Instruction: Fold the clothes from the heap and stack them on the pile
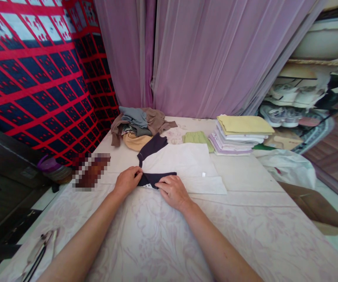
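A white shirt point(183, 158) with dark navy sleeves and collar lies flat on the patterned cloth. Its near side is turned inward, and the near dark sleeve lies folded along the body. My left hand point(128, 181) pinches the dark fabric by the collar and shoulder. At the sleeve's lower edge, my right hand point(173, 190) has its fingers closed on the cloth, by a bit of white print that shows beneath. The far sleeve stretches away toward a heap of clothes. A small white tag shows near the hem.
Beyond the shirt sits a rumpled heap of clothes point(145, 125). Folded green fabric point(197, 139) lies beside a folded stack topped with yellow cloth point(244, 125). Eyeglasses point(38, 250) rest near the left edge. A cardboard box point(313, 207) and shoe shelves point(298, 96) stand right.
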### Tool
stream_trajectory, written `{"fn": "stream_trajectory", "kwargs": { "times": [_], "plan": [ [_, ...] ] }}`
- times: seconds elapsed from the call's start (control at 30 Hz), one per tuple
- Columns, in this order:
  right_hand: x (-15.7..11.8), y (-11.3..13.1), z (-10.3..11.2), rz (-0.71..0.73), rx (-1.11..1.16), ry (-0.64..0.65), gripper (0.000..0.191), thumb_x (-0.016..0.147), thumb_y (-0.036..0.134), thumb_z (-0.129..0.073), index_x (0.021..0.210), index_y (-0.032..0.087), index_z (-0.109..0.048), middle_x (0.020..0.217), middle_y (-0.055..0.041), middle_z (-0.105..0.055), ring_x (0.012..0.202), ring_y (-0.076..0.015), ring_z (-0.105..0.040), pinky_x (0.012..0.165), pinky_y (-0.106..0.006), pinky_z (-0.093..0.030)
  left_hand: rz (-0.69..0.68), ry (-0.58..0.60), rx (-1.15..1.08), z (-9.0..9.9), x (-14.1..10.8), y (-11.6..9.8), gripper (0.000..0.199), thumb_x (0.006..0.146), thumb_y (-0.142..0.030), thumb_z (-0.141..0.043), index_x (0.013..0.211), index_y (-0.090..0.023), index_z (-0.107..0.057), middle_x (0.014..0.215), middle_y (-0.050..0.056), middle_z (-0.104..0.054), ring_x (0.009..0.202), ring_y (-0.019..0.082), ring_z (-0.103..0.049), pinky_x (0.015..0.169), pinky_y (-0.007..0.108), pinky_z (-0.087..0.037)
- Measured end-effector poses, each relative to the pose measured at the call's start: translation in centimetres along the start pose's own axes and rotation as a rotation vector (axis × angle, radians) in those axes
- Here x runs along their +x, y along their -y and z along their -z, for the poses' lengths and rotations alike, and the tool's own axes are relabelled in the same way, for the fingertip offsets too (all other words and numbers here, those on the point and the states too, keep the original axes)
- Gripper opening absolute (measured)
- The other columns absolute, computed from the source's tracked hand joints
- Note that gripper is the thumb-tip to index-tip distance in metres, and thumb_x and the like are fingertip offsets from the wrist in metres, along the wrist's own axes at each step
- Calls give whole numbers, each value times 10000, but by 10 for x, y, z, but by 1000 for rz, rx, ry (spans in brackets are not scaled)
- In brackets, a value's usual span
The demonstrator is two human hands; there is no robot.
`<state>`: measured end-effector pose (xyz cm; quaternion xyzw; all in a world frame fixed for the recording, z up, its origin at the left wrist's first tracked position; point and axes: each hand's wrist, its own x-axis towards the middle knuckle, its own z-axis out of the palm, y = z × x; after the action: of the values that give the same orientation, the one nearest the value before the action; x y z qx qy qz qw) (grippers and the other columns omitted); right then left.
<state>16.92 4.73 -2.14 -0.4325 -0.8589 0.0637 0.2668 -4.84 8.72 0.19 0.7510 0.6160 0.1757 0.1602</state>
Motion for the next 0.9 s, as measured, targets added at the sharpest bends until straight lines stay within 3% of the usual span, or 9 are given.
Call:
{"fn": "stream_trajectory", "kwargs": {
  "times": [0.13,0.33,0.43,0.7,0.9],
  "plan": [
    [2,1,0,-55,0,9,193,850,180,-555,982,245,-679,903,-17,-696,866,-169,-584,810,-329,-367,-20,-10,-15,-3,-1,2,279,830,-265,-512,1073,-280,-647,995,15,-653,884,185,-601,726,277,-421],
    [2,3,-1,-82,11,11,156,866,209,-541,941,249,-673,906,-14,-701,886,-167,-592,832,-325,-368,-260,-77,-17,-11,-7,7,307,813,-199,-544,1065,-300,-687,1086,35,-632,1028,209,-544,888,333,-414],
    [2,3,0,-89,17,5,161,870,209,-535,951,248,-670,917,-15,-702,890,-169,-597,834,-323,-374,-313,-76,-1,-13,-11,4,289,815,-238,-588,1077,-312,-686,1137,43,-630,1062,234,-531,922,380,-383],
    [8,-2,2,-90,14,-72,191,882,223,-530,990,260,-683,970,-33,-695,918,-172,-595,826,-319,-387,-254,-91,-67,-14,-3,-3,217,838,-235,-571,983,-291,-723,993,40,-693,953,220,-558,884,374,-386],
    [7,2,-5,-11,-8,-17,195,871,201,-545,951,276,-706,945,-26,-694,902,-173,-582,808,-333,-390,-198,-94,-113,-18,7,-5,232,825,-196,-535,938,-256,-728,947,47,-696,916,222,-565,860,362,-411]
  ]
}}
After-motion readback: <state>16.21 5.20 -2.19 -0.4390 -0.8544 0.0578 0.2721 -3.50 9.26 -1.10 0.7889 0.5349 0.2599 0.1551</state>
